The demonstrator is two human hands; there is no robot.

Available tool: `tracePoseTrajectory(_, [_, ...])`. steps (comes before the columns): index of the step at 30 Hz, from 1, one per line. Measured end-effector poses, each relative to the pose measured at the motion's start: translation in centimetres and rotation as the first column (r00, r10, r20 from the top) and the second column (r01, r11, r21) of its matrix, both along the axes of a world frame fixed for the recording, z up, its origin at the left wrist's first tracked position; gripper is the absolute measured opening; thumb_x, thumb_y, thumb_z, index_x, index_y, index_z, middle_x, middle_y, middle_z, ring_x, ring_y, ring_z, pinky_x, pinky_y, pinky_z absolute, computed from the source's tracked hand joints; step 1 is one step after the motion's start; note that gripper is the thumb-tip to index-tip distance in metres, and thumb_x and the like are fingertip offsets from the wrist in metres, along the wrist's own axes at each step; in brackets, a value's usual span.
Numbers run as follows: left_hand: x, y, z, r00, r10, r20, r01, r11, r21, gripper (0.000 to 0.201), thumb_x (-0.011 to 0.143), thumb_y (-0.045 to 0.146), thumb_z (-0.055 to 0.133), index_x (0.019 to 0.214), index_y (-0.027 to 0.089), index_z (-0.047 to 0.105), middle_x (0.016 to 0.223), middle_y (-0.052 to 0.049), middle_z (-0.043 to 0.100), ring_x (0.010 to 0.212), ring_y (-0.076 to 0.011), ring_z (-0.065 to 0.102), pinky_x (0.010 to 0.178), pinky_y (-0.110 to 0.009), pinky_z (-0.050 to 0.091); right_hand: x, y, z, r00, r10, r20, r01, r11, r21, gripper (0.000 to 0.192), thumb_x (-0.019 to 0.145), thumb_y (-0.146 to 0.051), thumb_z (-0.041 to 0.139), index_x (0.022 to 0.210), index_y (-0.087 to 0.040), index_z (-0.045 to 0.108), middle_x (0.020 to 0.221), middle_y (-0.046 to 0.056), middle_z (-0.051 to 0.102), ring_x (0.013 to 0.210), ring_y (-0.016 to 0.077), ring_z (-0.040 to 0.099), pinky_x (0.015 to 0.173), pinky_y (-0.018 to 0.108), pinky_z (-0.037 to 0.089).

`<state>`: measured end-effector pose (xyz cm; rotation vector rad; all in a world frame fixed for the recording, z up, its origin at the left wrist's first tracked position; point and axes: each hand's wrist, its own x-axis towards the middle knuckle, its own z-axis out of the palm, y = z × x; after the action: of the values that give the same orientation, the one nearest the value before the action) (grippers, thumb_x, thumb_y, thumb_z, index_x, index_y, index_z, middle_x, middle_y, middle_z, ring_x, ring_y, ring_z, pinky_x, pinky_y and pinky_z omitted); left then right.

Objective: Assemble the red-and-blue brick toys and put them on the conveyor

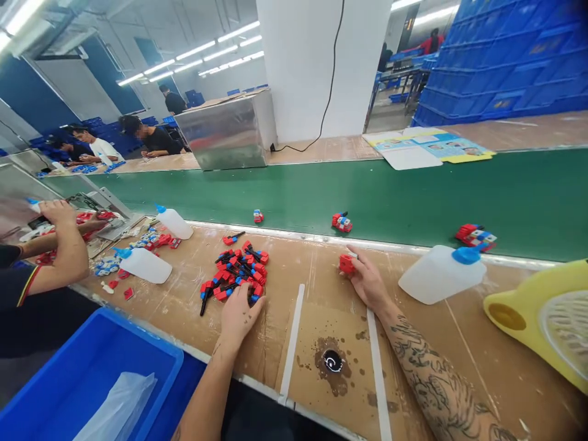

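Observation:
My left hand [237, 315] rests at the near edge of a heap of small red, blue and black plastic parts [236, 264]. Its fingertips touch the parts, with thumb and fingers apart. In my right hand [369, 283] a red plastic piece [347, 264] is pinched between thumb and fingers, just above the cardboard-covered bench. Small red, white and blue toy assemblies sit on the green belt beyond: a small one [258, 215], one in the middle [342, 222] and one at right [475, 237]. Between my forearms, a small dark round hole or cup [332, 361] is ringed by wet stains.
White squeeze bottles with blue caps lie at right [436, 275] and left [147, 265]; another [174, 223] stands behind. A yellow plastic object [528, 312] is far right. A co-worker's arm [68, 251] reaches in from the left. A blue bin [101, 367] stands lower left.

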<state>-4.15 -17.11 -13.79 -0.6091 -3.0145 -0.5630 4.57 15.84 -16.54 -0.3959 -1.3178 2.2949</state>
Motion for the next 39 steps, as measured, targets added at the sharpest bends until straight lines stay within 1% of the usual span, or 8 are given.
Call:
tracePoseTrajectory(5, [-1.2,1.8,1.2,0.999,0.032,0.01,-0.03,0.985,-0.169,0.046,0.092,0.036,0.052,0.133,0.016,0.049,0.117,-0.014,0.068,0.107,-0.0273,0.064,0.084,-0.033,0.047,0.8,-0.8,0.3,0.998,0.065,0.023,-0.064,0.997,-0.039,0.058,0.07,-0.039,0.084,0.122,-0.026,0.063,0.098,0.003,0.072,0.08,0.0172,0.068,0.074,0.031,0.054])
tracePoseTrajectory(14, [-0.7,1.1,2.3,0.88,-0.474,-0.012,0.429,0.806,-0.409,0.029,0.081,0.016,0.052,0.108,0.012,0.061,0.105,-0.016,0.063,0.105,-0.0311,0.059,0.094,-0.041,0.045,4.4,-3.7,1.5,0.975,0.215,-0.057,-0.22,0.969,-0.109,0.036,0.071,-0.038,0.085,0.1,-0.023,0.068,0.096,0.005,0.073,0.082,0.0187,0.071,0.069,0.028,0.055])
tracePoseTrajectory(17, [-0.1,1.4,4.1,0.811,-0.583,-0.055,0.533,0.774,-0.341,0.027,0.079,0.014,0.053,0.105,0.014,0.06,0.102,-0.014,0.064,0.103,-0.0301,0.059,0.093,-0.042,0.047,4.4,-3.7,0.6,0.967,0.242,-0.08,-0.253,0.946,-0.202,0.039,0.072,-0.038,0.085,0.104,-0.023,0.068,0.094,0.004,0.072,0.068,0.0145,0.068,0.052,0.021,0.05])
tracePoseTrajectory(21, [0.8,1.5,7.0,0.818,-0.556,-0.148,0.561,0.828,-0.008,0.044,0.085,0.023,0.056,0.128,0.02,0.051,0.108,-0.008,0.063,0.087,-0.0208,0.063,0.08,-0.033,0.053,4.2,-2.8,-0.2,0.961,0.248,-0.122,-0.274,0.908,-0.318,0.041,0.082,-0.046,0.074,0.112,-0.019,0.069,0.094,0.007,0.073,0.07,0.0134,0.068,0.056,0.02,0.052])
tracePoseTrajectory(25, [1.3,0.2,4.9,0.831,-0.512,-0.217,0.544,0.829,0.128,0.026,0.088,0.031,0.059,0.112,0.021,0.062,0.108,-0.008,0.065,0.096,-0.0219,0.065,0.083,-0.032,0.053,4.2,-2.5,-0.3,0.948,0.271,-0.166,-0.312,0.893,-0.324,0.036,0.085,-0.038,0.07,0.112,-0.015,0.07,0.1,0.01,0.073,0.077,0.0161,0.069,0.067,0.026,0.057])
tracePoseTrajectory(31, [2.3,-2.3,-0.6,0.829,-0.474,-0.297,0.477,0.877,-0.067,0.018,0.089,0.031,0.057,0.101,0.019,0.061,0.103,-0.011,0.069,0.098,-0.0265,0.065,0.086,-0.039,0.051,4.0,-2.5,0.0,0.948,0.267,-0.171,-0.311,0.885,-0.346,0.025,0.09,-0.029,0.063,0.107,-0.014,0.071,0.098,0.01,0.072,0.079,0.0159,0.068,0.067,0.025,0.058])
tracePoseTrajectory(35, [1.1,-1.0,1.0,0.847,-0.512,-0.141,0.471,0.847,-0.247,0.016,0.088,0.035,0.054,0.088,0.02,0.059,0.09,-0.01,0.067,0.086,-0.0284,0.064,0.074,-0.039,0.051,4.0,-2.3,0.3,0.948,0.279,-0.156,-0.316,0.885,-0.343,0.025,0.094,-0.026,0.055,0.109,-0.013,0.071,0.102,0.011,0.072,0.081,0.0163,0.068,0.066,0.025,0.059])
tracePoseTrajectory(39, [-0.6,1.4,3.8,0.802,-0.597,0.025,0.585,0.776,-0.233,0.033,0.086,0.036,0.058,0.112,0.016,0.061,0.096,-0.01,0.068,0.081,-0.0253,0.066,0.072,-0.036,0.052,4.2,-2.1,0.4,0.958,0.233,-0.169,-0.281,0.885,-0.373,0.026,0.096,-0.026,0.053,0.11,-0.013,0.071,0.103,0.011,0.072,0.079,0.0152,0.068,0.067,0.024,0.058])
